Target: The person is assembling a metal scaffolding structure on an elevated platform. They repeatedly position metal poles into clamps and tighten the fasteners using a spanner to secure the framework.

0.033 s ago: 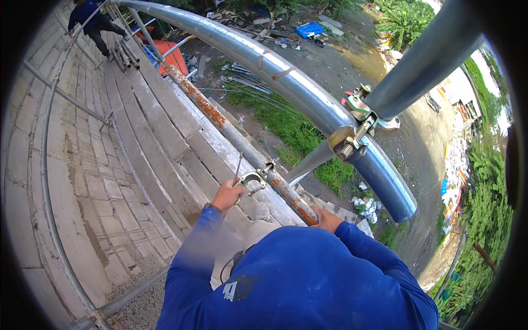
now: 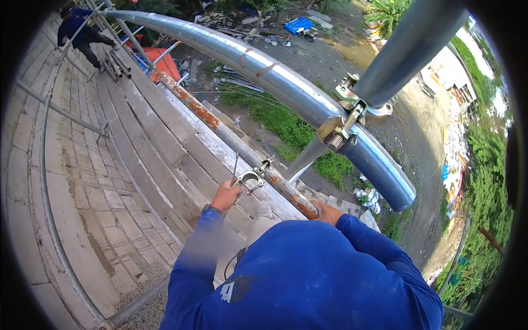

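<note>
My left hand (image 2: 225, 196) is closed around a thin dark metal rod (image 2: 236, 165), whose upper end sticks up above the fist. Right beside that fist is a scaffold coupler (image 2: 252, 179), its round jaw hanging open; its other side is fixed to a rust-patched scaffold pipe (image 2: 223, 132). Whether my left fingers also touch the coupler, I cannot tell. Around the near end of the same pipe my right hand (image 2: 328, 212) is wrapped, with some fingers hidden beneath it.
A thick shiny pipe (image 2: 220, 47) crosses ahead, joined by another coupler (image 2: 345, 124) to a steep pipe (image 2: 410, 52). Planks (image 2: 148, 143) run along the left beside a block wall (image 2: 104, 203). A person (image 2: 82, 33) stands far left near several pipes (image 2: 116, 65). Ground lies far below, right.
My view has shifted slightly, so the pipes and planks appear a little further left. Both hands keep their hold.
</note>
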Motion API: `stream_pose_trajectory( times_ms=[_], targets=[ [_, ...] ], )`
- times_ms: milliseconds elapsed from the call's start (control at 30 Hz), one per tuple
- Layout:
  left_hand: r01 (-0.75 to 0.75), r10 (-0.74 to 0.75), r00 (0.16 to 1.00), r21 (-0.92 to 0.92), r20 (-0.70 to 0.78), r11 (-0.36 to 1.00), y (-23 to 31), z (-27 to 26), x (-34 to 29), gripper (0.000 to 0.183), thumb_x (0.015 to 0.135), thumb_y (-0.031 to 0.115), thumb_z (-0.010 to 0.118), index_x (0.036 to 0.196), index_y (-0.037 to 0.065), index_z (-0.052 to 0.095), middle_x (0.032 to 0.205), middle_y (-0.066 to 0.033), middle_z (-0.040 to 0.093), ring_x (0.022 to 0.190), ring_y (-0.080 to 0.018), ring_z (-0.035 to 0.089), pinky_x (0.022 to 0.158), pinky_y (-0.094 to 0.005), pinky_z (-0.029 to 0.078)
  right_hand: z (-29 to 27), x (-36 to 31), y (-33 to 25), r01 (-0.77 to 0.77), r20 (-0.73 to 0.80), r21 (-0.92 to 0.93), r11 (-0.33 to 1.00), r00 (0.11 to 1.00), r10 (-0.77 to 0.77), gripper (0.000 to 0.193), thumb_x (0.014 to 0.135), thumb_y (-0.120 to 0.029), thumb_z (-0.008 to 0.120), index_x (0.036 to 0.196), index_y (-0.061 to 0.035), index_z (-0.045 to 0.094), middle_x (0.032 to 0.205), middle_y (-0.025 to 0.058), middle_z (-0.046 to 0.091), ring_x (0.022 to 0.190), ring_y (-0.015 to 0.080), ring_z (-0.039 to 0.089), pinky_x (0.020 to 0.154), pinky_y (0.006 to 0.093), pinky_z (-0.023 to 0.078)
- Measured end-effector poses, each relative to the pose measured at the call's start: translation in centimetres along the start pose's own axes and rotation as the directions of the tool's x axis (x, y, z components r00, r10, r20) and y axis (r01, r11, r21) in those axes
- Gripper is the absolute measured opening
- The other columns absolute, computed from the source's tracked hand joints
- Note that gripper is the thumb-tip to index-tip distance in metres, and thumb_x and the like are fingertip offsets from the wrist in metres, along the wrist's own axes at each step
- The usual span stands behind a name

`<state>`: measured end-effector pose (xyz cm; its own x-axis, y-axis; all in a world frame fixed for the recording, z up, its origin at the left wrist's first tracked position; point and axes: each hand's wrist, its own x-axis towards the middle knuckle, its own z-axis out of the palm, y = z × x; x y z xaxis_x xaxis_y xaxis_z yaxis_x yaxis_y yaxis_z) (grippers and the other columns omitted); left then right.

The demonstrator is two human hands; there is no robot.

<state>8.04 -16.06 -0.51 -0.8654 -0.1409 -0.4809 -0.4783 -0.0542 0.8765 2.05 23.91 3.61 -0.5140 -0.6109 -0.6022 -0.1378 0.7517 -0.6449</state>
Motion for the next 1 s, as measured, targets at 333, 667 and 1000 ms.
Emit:
stream_pose_trajectory(
  times_ms=[333,667,1000],
  targets=[
    [-0.104,0.106,0.994,0.118,-0.008,0.987,-2.9,1.1,4.1,0.047,0.081,0.009,0.058,0.127,0.0,0.06,0.077,-0.0032,0.061,0.053,-0.0098,0.051,0.045,-0.0278,0.04,2.2,1.9,3.8,-0.007,-0.128,-0.009,1.0,0.992,0.006,0.089,0.08,-0.053,0.075,0.144,0.0005,0.044,0.126,0.0333,0.061,0.118,0.0463,0.06,0.098,0.0474,0.047],
    [-0.24,0.185,0.97,0.544,0.155,0.804,2.2,0.5,3.5,0.048,0.083,0.012,0.052,0.128,-0.002,0.06,0.109,-0.0262,0.069,0.106,-0.0396,0.065,0.093,-0.0441,0.049,-0.4,-0.5,-0.1,-0.072,-0.142,-0.024,0.997,0.988,0.068,0.101,0.077,-0.052,0.078,0.15,0.0054,0.037,0.135,0.0348,0.055,0.128,0.0457,0.054,0.106,0.0443,0.044],
    [-0.273,0.027,0.946,0.754,0.322,0.597,8.8,2.7,2.7,0.041,0.083,0.017,0.055,0.117,-0.005,0.061,0.105,-0.0338,0.066,0.104,-0.0502,0.061,0.093,-0.0524,0.048,-0.3,-0.3,0.7,-0.071,-0.135,-0.016,0.997,0.988,0.069,0.094,0.076,-0.037,0.077,0.149,0.0065,0.037,0.136,0.0355,0.054,0.128,0.0452,0.054,0.107,0.0434,0.044]
  ],
)
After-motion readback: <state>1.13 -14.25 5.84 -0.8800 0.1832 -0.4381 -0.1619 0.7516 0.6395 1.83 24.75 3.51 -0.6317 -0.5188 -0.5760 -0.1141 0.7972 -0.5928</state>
